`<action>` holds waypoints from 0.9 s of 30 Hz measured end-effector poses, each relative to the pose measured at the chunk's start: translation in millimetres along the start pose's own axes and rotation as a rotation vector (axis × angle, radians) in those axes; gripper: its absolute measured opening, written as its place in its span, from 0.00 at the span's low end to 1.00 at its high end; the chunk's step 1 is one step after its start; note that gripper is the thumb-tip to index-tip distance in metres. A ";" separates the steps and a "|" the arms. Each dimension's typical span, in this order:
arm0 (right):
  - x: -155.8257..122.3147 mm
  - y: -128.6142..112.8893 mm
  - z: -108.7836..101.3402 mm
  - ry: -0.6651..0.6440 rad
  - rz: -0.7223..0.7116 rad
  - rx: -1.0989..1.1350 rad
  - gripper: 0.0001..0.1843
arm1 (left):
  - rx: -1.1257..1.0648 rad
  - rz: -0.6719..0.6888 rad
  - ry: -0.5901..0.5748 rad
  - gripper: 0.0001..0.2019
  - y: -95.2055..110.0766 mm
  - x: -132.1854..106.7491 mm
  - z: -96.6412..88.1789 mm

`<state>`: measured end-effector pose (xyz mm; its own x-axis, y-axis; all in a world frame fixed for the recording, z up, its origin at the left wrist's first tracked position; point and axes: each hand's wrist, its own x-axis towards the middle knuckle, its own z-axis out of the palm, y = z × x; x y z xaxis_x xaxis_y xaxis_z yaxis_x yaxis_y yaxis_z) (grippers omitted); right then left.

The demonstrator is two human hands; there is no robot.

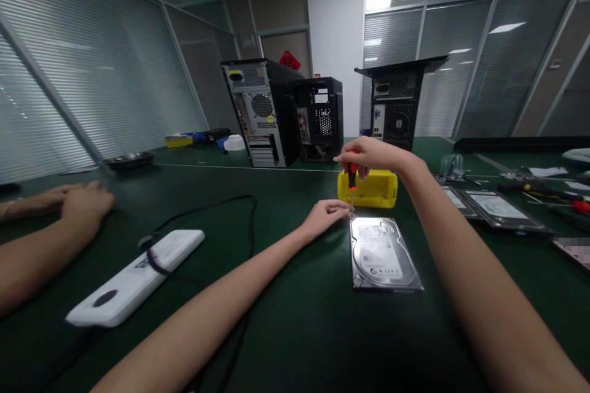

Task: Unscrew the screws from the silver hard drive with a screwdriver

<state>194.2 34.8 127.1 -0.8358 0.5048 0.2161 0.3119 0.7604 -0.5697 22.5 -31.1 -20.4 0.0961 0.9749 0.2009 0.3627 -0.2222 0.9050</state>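
A silver hard drive (381, 253) lies flat on the green table (295, 319) in front of me. My right hand (369, 156) is closed round the orange and black handle of a small screwdriver (351, 187), held upright with its tip at the drive's far left corner. My left hand (325, 215) rests on the table beside that corner, fingers pinched close to the screwdriver's tip. What the fingers pinch, if anything, is too small to see.
A yellow box (373, 191) stands just behind the drive. A white device (138, 276) with a black cable lies at left. Another person's hands (78, 199) rest at far left. Three computer cases (262, 112) stand at the back. Drives and tools (498, 207) lie at right.
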 end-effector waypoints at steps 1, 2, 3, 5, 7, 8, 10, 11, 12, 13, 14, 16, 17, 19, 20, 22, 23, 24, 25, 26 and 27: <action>0.4 -0.5 0.9 0.003 -0.004 0.006 0.17 | -0.001 -0.002 0.002 0.15 0.3 0.0 0.2; 1.0 -0.9 1.9 0.012 -0.009 0.007 0.17 | -0.002 -0.005 0.003 0.15 0.6 0.1 0.3; 1.6 -1.2 3.0 0.024 -0.015 0.001 0.17 | -0.002 -0.008 0.003 0.15 0.7 0.2 0.5; 2.8 -1.5 4.9 0.047 -0.024 -0.023 0.18 | 0.000 -0.012 0.000 0.15 0.6 0.5 0.6; 3.3 -1.5 5.6 0.046 -0.019 -0.030 0.20 | 0.003 -0.007 -0.010 0.15 0.0 0.7 0.5; 3.3 -1.5 5.3 0.034 -0.004 -0.018 0.20 | 0.006 -0.003 -0.016 0.15 -0.4 0.7 0.3; 2.7 -1.3 3.3 0.005 0.046 0.018 0.20 | 0.010 0.002 -0.023 0.15 -1.3 0.9 -0.1; 2.3 -1.0 1.9 -0.007 0.072 0.030 0.20 | 0.010 0.003 -0.024 0.15 -1.8 0.9 -0.3; 1.9 -0.5 0.4 -0.015 0.096 0.033 0.19 | 0.009 0.002 -0.024 0.15 -2.3 1.0 -0.5; 1.4 0.0 -1.0 -0.021 0.115 0.029 0.19 | 0.008 0.001 -0.024 0.15 -2.7 1.1 -0.8; 1.0 0.7 -2.3 -0.027 0.127 0.023 0.19 | 0.006 0.000 -0.023 0.15 -3.1 1.2 -1.0; 0.1 1.9 -4.0 -0.049 0.129 0.026 0.20 | 0.000 0.000 -0.023 0.15 -3.5 1.5 -1.3; -0.4 2.4 -4.3 -0.062 0.120 0.036 0.20 | -0.003 0.001 -0.027 0.15 -3.6 1.7 -1.4; -1.1 2.5 -4.2 -0.079 0.082 0.050 0.20 | -0.008 0.003 -0.031 0.15 -3.6 2.0 -1.3; -1.4 2.1 -3.9 -0.078 0.063 0.047 0.19 | -0.011 0.003 -0.033 0.15 -3.4 2.2 -1.2; -1.9 0.8 -2.9 -0.062 0.037 0.021 0.19 | -0.017 0.000 -0.030 0.15 -2.9 2.4 -0.7; -2.1 -0.1 -2.3 -0.055 0.030 0.007 0.19 | -0.020 -0.001 -0.028 0.15 -2.5 2.4 -0.4; -2.3 -0.9 -1.7 -0.052 0.026 -0.002 0.19 | -0.022 -0.002 -0.028 0.15 -2.2 2.3 -0.2; -2.5 -1.6 -1.2 -0.050 0.024 -0.008 0.18 | -0.025 -0.001 -0.028 0.15 -1.8 2.2 0.0; -2.8 -2.2 -0.7 -0.048 0.026 -0.014 0.17 | -0.026 0.000 -0.026 0.15 -1.5 2.0 0.1; -3.0 -2.7 -0.3 -0.047 0.033 -0.021 0.17 | -0.026 0.002 -0.027 0.15 -1.3 1.9 0.1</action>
<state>196.1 31.3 128.2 -0.8450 0.5105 0.1595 0.3491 0.7523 -0.5587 22.3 -29.0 -21.3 0.1221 0.9736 0.1927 0.3381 -0.2234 0.9142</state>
